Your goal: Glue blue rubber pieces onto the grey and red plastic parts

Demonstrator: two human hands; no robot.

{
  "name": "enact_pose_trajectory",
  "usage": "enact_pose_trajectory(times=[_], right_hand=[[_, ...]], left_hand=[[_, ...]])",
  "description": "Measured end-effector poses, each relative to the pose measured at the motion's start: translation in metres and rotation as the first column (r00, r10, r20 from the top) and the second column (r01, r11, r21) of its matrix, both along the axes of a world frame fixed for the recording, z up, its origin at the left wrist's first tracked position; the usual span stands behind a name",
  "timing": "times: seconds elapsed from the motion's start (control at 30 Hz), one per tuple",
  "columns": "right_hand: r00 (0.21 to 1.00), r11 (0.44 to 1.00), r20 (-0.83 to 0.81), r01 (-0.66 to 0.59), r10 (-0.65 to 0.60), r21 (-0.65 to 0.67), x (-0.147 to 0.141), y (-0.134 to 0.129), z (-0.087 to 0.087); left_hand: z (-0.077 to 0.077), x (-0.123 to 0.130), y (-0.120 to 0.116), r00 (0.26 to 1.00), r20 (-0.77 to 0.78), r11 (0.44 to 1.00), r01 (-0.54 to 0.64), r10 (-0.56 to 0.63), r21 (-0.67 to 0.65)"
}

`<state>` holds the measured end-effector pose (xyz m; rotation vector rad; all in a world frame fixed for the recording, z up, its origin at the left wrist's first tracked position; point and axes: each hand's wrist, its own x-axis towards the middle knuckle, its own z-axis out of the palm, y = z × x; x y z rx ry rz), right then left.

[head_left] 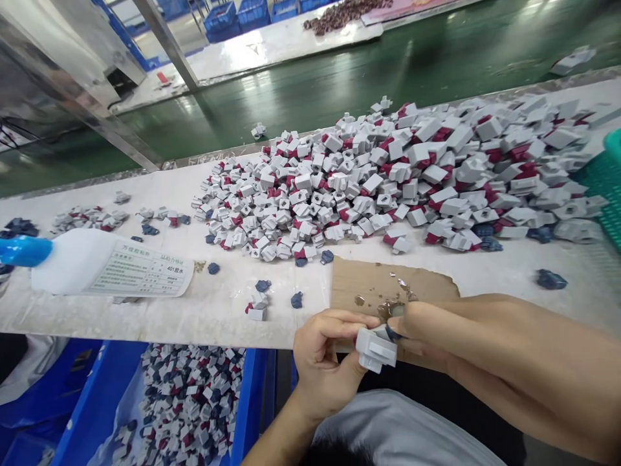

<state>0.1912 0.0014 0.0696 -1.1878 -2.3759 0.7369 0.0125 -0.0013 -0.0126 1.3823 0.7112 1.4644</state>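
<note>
My left hand (pixel 323 362) pinches a light grey plastic part (pixel 376 350) between thumb and fingers, just in front of the table edge. Close against it on the right, my right hand (pixel 422 327) has its fingers closed on a small dark blue piece (pixel 394 333), which touches the top of the grey part. The fingertips partly hide the blue piece. Behind the hands lies a brown cardboard sheet (pixel 354 278) with wet, shiny drops on it. A big heap of grey and dark red parts (pixel 339 188) spreads over the table.
A white bottle with a blue cap (pixel 111 265) lies on the left of the table (pixel 160 323). Loose dark blue pieces (pixel 297 299) are scattered about. Below left stands a blue bin (pixel 255 388) of parts. A green conveyor belt (pixel 291 97) runs behind; a green basket (pixel 612 188) stands right.
</note>
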Motion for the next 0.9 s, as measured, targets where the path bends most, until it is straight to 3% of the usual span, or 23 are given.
enact_pose_trajectory(times=[0.1,0.23,0.3,0.37,0.43,0.5,0.57,0.63,0.7,0.77,0.83,0.9], right_hand=[[0.997,0.998,-0.059,-0.058,0.058,0.015,0.001,0.002,-0.002],[0.997,0.999,-0.070,-0.023,0.021,-0.035,0.004,0.000,-0.012],[0.996,0.998,-0.087,0.027,-0.031,-0.055,0.003,-0.003,-0.020],[0.993,0.993,-0.085,0.077,-0.085,-0.092,0.001,-0.007,-0.028],[0.989,0.986,-0.096,0.097,-0.111,-0.137,0.000,-0.011,-0.032],[0.986,0.977,-0.131,0.070,-0.098,-0.202,0.001,-0.012,-0.032],[0.974,0.956,-0.212,0.008,-0.073,-0.294,0.003,-0.009,-0.027],[0.924,0.934,-0.322,0.084,-0.204,-0.348,0.003,-0.002,-0.021],[0.759,0.866,-0.455,0.286,-0.466,-0.410,-0.004,0.007,-0.015],[0.511,0.720,-0.520,0.361,-0.685,-0.593,-0.018,0.015,-0.011],[0.377,0.559,-0.462,0.203,-0.803,-0.804,-0.034,0.021,-0.007],[0.353,0.417,-0.378,0.041,-0.856,-0.908,-0.047,0.024,-0.004]], left_hand=[[-0.003,0.003,-0.003,0.999,-0.033,0.999,-0.036,0.036,-0.010],[-0.008,0.007,-0.005,0.999,-0.024,0.998,-0.031,0.030,-0.059],[-0.008,0.003,-0.003,0.999,-0.049,0.995,0.013,-0.018,-0.101],[-0.002,-0.004,0.003,0.977,-0.158,0.983,0.120,-0.141,-0.136],[0.006,-0.012,0.011,0.900,-0.360,0.969,0.232,-0.246,-0.084],[0.014,-0.018,0.018,0.814,-0.540,0.955,0.291,-0.214,0.060],[0.018,-0.018,0.023,0.810,-0.574,0.947,0.266,-0.118,0.181],[0.019,-0.012,0.024,0.862,-0.497,0.960,0.214,-0.098,0.182],[0.019,-0.002,0.023,0.909,-0.398,0.972,0.192,-0.124,0.136],[0.019,0.009,0.022,0.929,-0.342,0.974,0.190,-0.137,0.126],[0.022,0.020,0.021,0.932,-0.348,0.973,0.168,-0.104,0.157],[0.025,0.028,0.022,0.926,-0.378,0.969,0.117,-0.027,0.218]])
